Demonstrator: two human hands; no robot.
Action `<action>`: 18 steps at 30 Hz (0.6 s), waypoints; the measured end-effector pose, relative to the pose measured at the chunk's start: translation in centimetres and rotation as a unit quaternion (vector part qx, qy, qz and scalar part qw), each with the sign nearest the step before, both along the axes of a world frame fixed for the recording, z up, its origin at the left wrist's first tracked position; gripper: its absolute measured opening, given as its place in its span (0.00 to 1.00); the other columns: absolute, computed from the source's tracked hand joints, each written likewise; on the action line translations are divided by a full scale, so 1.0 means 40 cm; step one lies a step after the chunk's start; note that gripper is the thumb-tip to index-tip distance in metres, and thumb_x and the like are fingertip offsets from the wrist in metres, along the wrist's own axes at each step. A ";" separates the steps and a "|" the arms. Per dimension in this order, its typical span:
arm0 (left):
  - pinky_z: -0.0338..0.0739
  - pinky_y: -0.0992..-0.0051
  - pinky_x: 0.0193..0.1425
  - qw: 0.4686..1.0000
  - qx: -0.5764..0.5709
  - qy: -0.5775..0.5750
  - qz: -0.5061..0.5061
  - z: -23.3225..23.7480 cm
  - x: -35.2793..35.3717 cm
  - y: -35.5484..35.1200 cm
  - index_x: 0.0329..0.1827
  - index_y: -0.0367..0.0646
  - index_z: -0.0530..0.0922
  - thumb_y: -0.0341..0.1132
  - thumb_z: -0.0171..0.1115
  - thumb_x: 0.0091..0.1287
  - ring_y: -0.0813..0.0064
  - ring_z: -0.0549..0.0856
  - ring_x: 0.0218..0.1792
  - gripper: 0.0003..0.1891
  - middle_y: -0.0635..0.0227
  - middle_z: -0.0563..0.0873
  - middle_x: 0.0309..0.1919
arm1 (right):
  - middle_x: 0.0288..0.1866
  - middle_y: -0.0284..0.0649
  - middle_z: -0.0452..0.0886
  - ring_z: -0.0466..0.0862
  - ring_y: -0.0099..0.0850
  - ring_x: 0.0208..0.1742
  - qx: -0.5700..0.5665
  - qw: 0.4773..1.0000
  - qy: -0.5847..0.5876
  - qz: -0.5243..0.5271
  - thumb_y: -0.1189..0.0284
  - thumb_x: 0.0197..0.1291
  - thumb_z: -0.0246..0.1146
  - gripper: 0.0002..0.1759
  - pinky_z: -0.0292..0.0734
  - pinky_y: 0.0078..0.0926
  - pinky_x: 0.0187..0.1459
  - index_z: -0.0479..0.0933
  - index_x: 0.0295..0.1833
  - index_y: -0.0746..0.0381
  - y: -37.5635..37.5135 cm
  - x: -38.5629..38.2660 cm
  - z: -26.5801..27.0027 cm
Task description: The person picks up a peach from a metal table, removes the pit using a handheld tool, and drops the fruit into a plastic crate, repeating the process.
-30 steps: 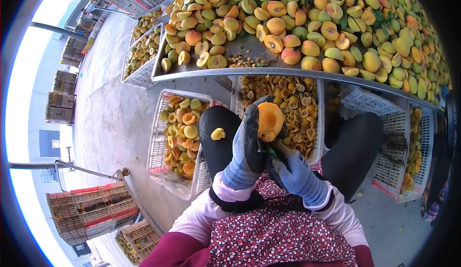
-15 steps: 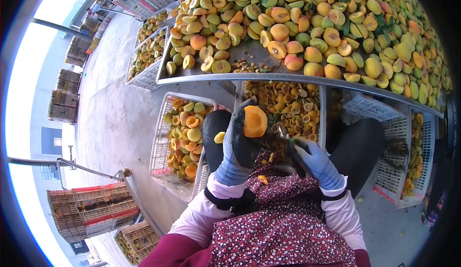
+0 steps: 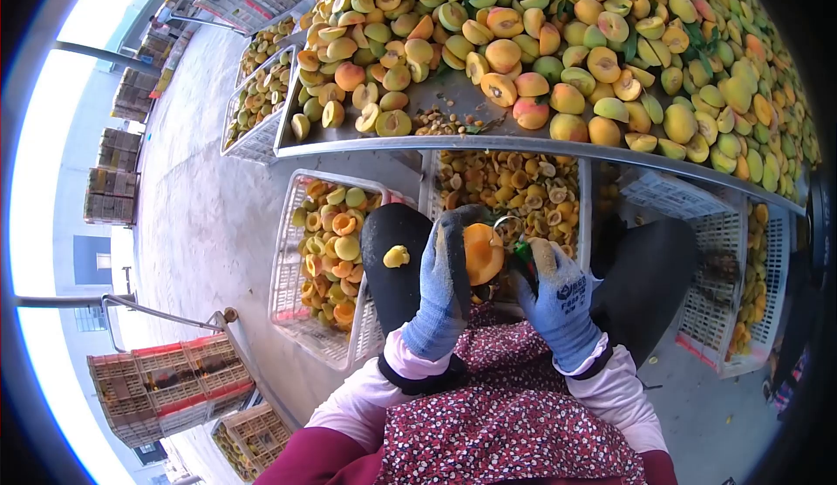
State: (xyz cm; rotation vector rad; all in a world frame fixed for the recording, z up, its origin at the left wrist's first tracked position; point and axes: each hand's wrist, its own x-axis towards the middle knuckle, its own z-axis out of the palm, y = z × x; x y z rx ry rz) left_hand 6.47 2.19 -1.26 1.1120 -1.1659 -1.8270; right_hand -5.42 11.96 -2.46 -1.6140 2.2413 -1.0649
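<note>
My left hand (image 3: pixel 442 284), in a blue-grey glove with dark fingers, is closed on a halved peach (image 3: pixel 483 255) with orange flesh. Gripped in my gloved right hand (image 3: pixel 560 300) is a pitting tool with a green and black handle (image 3: pixel 523 251) and a curved metal loop (image 3: pixel 504 221). The loop is right at the peach's upper right edge. Both hands are over my lap, above the patterned apron (image 3: pixel 514 389). A yellow scrap of peach (image 3: pixel 397 257) lies on my left knee.
Heaped halved peaches (image 3: pixel 602 65) cover much of the metal table (image 3: pixel 427 142) ahead. Below its edge sits a crate (image 3: pixel 585 215) of cut scraps. A white crate (image 3: pixel 281 267) of peach halves stands at my left, another crate (image 3: pixel 711 311) at my right. Stacked crates (image 3: pixel 174 380) stand farther left.
My right hand has moved left and up, bringing the tool's loop to the peach. The left hand has shifted slightly right and down with the peach, which has turned.
</note>
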 end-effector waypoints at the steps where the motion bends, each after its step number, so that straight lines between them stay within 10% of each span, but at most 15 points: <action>1: 0.72 0.77 0.54 1.000 0.002 -0.003 0.002 -0.003 -0.002 -0.002 0.53 0.39 0.74 0.47 0.44 0.74 0.76 0.78 0.48 0.20 0.65 0.78 0.46 | 0.35 0.45 0.76 0.81 0.42 0.31 0.000 1.000 0.024 -0.008 0.61 0.55 0.64 0.19 0.75 0.36 0.30 0.71 0.47 0.61 -0.005 0.000 -0.014; 3: 0.71 0.76 0.55 1.000 0.022 -0.005 0.008 -0.007 -0.005 -0.007 0.52 0.38 0.75 0.45 0.43 0.74 0.76 0.78 0.48 0.20 0.65 0.79 0.46 | 0.33 0.44 0.77 0.81 0.42 0.30 0.001 0.999 0.045 -0.015 0.60 0.55 0.64 0.18 0.75 0.36 0.29 0.71 0.46 0.61 -0.022 -0.003 -0.064; 5: 0.70 0.74 0.56 0.958 -0.255 -0.132 -0.006 0.004 0.004 -0.015 0.52 0.37 0.74 0.44 0.43 0.74 0.74 0.78 0.48 0.20 0.65 0.79 0.46 | 0.29 0.43 0.78 0.82 0.41 0.29 0.160 0.985 0.033 -0.063 0.60 0.57 0.63 0.15 0.75 0.37 0.28 0.71 0.41 0.59 -0.039 -0.025 -0.136; 7: 0.77 0.75 0.46 0.908 -0.365 -0.203 0.010 0.026 0.038 -0.055 0.53 0.39 0.72 0.24 0.63 0.55 0.69 0.82 0.42 0.21 0.59 0.79 0.46 | 0.28 0.46 0.79 0.82 0.44 0.30 0.111 0.990 -0.009 -0.089 0.62 0.58 0.62 0.13 0.75 0.38 0.29 0.70 0.38 0.59 -0.031 -0.060 -0.137; 8: 0.77 0.74 0.47 0.761 -0.548 -0.345 -0.038 0.044 0.100 -0.105 0.54 0.38 0.71 0.29 0.63 0.58 0.69 0.81 0.43 0.20 0.58 0.80 0.46 | 0.28 0.47 0.79 0.81 0.46 0.30 0.088 0.991 -0.045 -0.094 0.63 0.58 0.62 0.13 0.75 0.39 0.29 0.71 0.38 0.60 -0.034 -0.067 -0.120; 9: 0.76 0.71 0.47 0.952 -0.274 -0.102 0.090 0.021 0.123 -0.123 0.54 0.35 0.71 0.34 0.59 0.63 0.68 0.82 0.44 0.18 0.56 0.81 0.42 | 0.28 0.48 0.79 0.81 0.48 0.30 0.063 0.989 -0.082 -0.103 0.64 0.58 0.63 0.13 0.74 0.40 0.29 0.71 0.39 0.61 -0.038 -0.073 -0.103; 10: 0.74 0.67 0.50 0.953 -0.225 -0.162 0.122 -0.019 0.211 -0.196 0.52 0.34 0.74 0.38 0.57 0.65 0.62 0.82 0.44 0.18 0.55 0.82 0.41 | 0.28 0.50 0.78 0.80 0.51 0.30 0.043 0.987 -0.123 -0.098 0.66 0.57 0.63 0.12 0.72 0.41 0.29 0.71 0.38 0.62 -0.042 -0.081 -0.090; 11: 0.74 0.66 0.52 0.887 -0.302 -0.336 0.090 -0.045 0.290 -0.253 0.48 0.36 0.78 0.38 0.59 0.64 0.59 0.82 0.44 0.16 0.55 0.82 0.42 | 0.26 0.51 0.77 0.79 0.51 0.30 0.048 0.984 -0.151 -0.084 0.66 0.57 0.63 0.12 0.72 0.41 0.29 0.71 0.36 0.62 -0.044 -0.089 -0.084; 13: 0.75 0.67 0.49 0.585 -0.405 -0.703 0.001 -0.092 0.427 -0.319 0.44 0.38 0.81 0.38 0.60 0.63 0.60 0.83 0.43 0.13 0.53 0.83 0.42 | 0.26 0.51 0.77 0.79 0.51 0.30 0.051 0.982 -0.169 -0.065 0.66 0.57 0.63 0.12 0.71 0.41 0.30 0.70 0.35 0.62 -0.044 -0.096 -0.096; 18: 0.75 0.66 0.45 0.818 -0.323 -0.473 0.045 -0.057 0.251 -0.476 0.43 0.41 0.81 0.45 0.63 0.60 0.59 0.82 0.39 0.16 0.55 0.82 0.39 | 0.28 0.48 0.78 0.81 0.48 0.31 0.107 0.983 -0.146 -0.021 0.63 0.56 0.64 0.14 0.74 0.40 0.31 0.71 0.37 0.62 -0.077 -0.068 -0.141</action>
